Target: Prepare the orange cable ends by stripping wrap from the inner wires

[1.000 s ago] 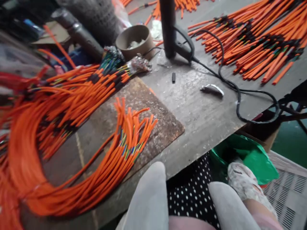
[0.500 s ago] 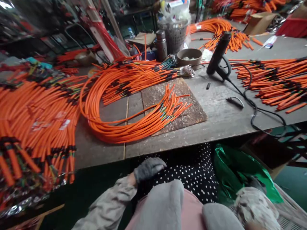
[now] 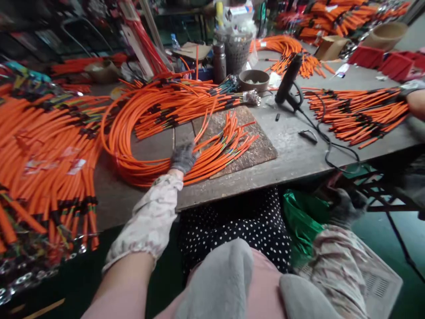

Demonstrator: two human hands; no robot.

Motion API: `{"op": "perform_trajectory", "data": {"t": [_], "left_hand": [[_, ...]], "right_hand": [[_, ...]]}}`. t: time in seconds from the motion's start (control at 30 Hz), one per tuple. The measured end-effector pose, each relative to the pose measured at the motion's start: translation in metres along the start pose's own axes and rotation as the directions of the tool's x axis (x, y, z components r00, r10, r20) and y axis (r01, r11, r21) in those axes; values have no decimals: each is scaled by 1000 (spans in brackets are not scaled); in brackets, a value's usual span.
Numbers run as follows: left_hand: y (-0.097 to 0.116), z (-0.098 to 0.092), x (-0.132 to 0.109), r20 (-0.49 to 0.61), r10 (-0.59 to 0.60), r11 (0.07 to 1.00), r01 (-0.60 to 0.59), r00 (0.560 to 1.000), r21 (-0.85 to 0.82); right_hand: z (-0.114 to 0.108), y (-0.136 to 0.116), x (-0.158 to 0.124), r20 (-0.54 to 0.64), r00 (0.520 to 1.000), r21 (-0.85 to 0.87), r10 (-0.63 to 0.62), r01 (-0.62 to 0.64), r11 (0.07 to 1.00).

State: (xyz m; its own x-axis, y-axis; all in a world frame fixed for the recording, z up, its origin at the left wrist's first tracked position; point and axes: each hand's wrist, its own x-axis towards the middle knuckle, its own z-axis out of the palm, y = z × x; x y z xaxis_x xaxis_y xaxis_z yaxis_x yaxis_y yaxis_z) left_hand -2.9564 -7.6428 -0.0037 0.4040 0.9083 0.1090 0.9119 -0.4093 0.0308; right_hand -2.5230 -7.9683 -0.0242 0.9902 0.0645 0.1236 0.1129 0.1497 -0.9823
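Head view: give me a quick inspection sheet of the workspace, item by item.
Surface: worn wooden table with a rust-brown mat on it.
Job's things: orange wire bundles, some lying across the mat.
Clutter: brown bowl, steel flask, wire basket.
Hands: gloved left hand at the orange loop by the mat; gloved right hand below the table edge, near a green bag.
Cables: black cord running from a glue gun across the table.
Surroundings: a co-worker's gloved hand at the right, by more orange wires.
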Motion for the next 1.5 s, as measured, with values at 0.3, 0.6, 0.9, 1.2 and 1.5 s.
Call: {"op": "perform_trajectory", "data": {"t": [0.3,0.6,0.9,1.2,1.5], "left_hand": [[47,26,16,79,323,946,-324,943,-3],[124,48,54,-261,230,893,-310,938,-328],[203,68,83,-371,4,575,-305,929,-759],[127,26,65,41,-52,996,54,998,-72],[163,-2,61,59,-47,949,63,997,-310]], "right_hand": [[219,27,-23,752,659,18,30,-67,998],[294,79,-31,908,382,-1,-173,414,910],[285,49,-34,976,118,124,-184,394,911],[318,63,-56,962,206,-169,181,-75,983],[311,38,-44,948,183,-110,259,-576,810]]}}
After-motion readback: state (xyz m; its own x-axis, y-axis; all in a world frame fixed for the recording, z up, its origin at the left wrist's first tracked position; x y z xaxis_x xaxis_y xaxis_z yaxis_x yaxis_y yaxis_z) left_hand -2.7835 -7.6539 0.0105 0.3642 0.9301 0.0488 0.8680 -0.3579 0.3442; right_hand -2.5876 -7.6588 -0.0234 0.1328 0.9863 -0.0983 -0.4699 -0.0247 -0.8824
